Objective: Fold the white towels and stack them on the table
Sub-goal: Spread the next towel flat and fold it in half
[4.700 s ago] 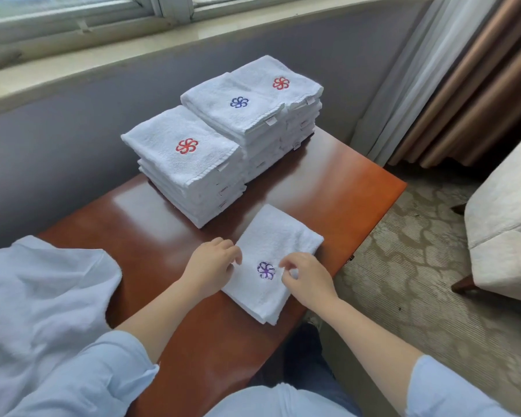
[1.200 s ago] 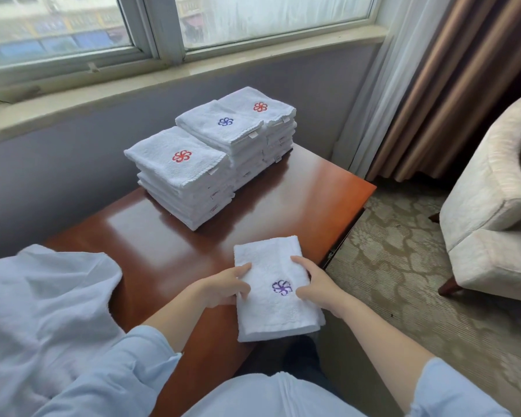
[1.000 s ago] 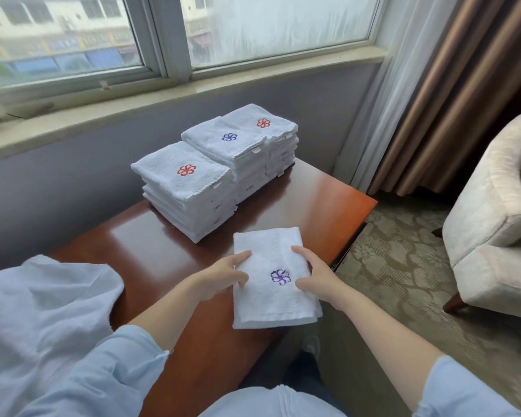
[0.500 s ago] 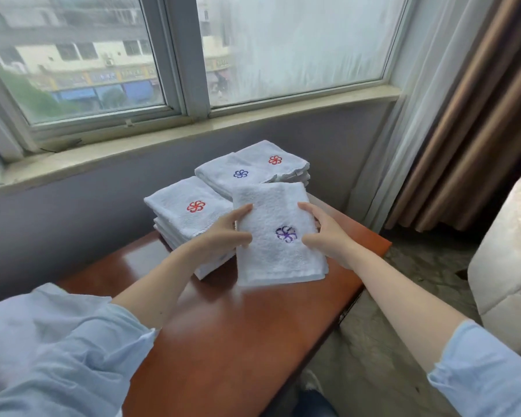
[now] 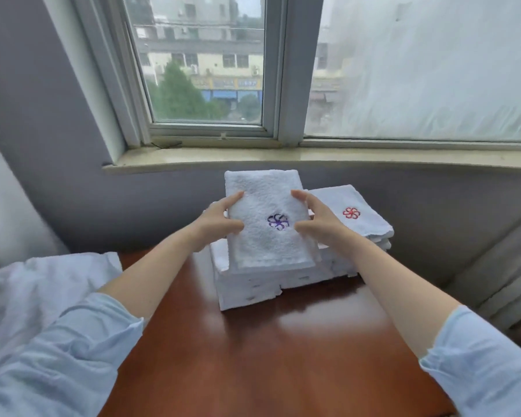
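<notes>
Both arms extended: left hand [image 5: 217, 224] and right hand [image 5: 316, 219] grip the folded towel [image 5: 262, 206] by its side edges, fingers [image 5: 234, 198] curled round it, over the towel stack [image 5: 247, 288].

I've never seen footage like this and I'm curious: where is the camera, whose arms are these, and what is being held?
There is no machine here: a person wears one wide-angle camera on the head, so this single picture looks forward and down along their own arms. The left hand and right hand grip a folded towel with a purple flower by its two sides, over the nearer stack of folded white towels. Beside it stands a second stack topped by a red flower. Both stand on a brown table below a window. A loose white cloth lies at the left.
</notes>
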`<state>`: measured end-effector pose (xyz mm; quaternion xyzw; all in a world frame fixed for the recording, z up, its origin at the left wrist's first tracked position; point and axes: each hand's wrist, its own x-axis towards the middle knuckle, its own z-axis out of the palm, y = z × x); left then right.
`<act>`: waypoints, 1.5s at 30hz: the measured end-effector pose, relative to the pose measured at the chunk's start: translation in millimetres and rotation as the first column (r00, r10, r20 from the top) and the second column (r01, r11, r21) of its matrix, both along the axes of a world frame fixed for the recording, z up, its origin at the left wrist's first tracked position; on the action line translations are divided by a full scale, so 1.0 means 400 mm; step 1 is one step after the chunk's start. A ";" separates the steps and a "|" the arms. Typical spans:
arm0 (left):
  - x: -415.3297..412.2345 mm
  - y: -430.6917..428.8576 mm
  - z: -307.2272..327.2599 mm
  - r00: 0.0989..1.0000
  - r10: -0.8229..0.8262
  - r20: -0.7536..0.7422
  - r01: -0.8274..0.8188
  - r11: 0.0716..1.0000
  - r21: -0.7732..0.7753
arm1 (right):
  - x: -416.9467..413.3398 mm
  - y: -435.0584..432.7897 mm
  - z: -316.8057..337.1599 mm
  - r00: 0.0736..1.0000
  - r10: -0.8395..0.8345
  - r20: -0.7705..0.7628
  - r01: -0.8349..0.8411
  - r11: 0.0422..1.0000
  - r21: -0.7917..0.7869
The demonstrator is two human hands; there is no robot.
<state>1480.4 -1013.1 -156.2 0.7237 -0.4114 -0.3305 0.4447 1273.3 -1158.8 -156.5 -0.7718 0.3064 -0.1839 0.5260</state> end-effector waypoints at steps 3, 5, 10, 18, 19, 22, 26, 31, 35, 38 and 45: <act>0.032 -0.002 0.011 0.993 0.108 0.053 -0.108 0.994 -0.005 | 0.075 -0.052 0.003 0.996 0.087 0.014 -0.087 0.996 0.024; 0.050 -0.004 0.009 0.983 0.171 0.072 -0.172 0.985 0.005 | 0.119 -0.076 -0.002 0.991 0.132 0.017 -0.133 0.990 0.038; 0.079 -0.010 -0.014 0.957 0.274 0.093 -0.279 0.959 0.046 | 0.196 -0.118 -0.038 0.973 0.232 -0.006 -0.231 0.970 0.076; 0.097 -0.042 -0.092 0.940 0.332 0.074 -0.340 0.931 0.135 | 0.244 -0.156 -0.128 0.960 0.277 -0.049 -0.268 0.953 0.140; 0.100 -0.045 -0.101 0.940 0.331 0.080 -0.339 0.930 0.143 | 0.246 -0.158 -0.137 0.959 0.277 -0.056 -0.266 0.952 0.148; 0.110 -0.057 -0.137 0.940 0.334 0.064 -0.340 0.926 0.164 | 0.253 -0.164 -0.167 0.955 0.286 -0.079 -0.270 0.948 0.168; 0.122 -0.075 -0.184 0.933 0.357 -0.039 -0.343 0.918 0.197 | 0.267 -0.175 -0.200 0.954 0.272 -0.125 -0.243 0.948 0.205; 0.130 -0.087 -0.211 0.934 0.352 -0.067 -0.325 0.910 0.257 | 0.276 -0.180 -0.218 0.938 0.256 -0.233 -0.210 0.956 0.205; 0.125 -0.088 -0.217 0.947 0.319 -0.028 -0.299 0.914 0.275 | 0.278 -0.177 -0.220 0.931 0.245 -0.271 -0.206 0.965 0.164; 0.113 -0.080 -0.215 0.946 0.325 0.018 -0.318 0.911 0.261 | 0.268 -0.168 -0.210 0.913 0.253 -0.320 -0.245 0.967 0.065; 0.066 -0.025 -0.202 0.940 0.299 0.163 -0.331 0.914 0.234 | 0.214 -0.140 -0.171 0.852 0.177 -0.493 -0.359 0.883 -0.302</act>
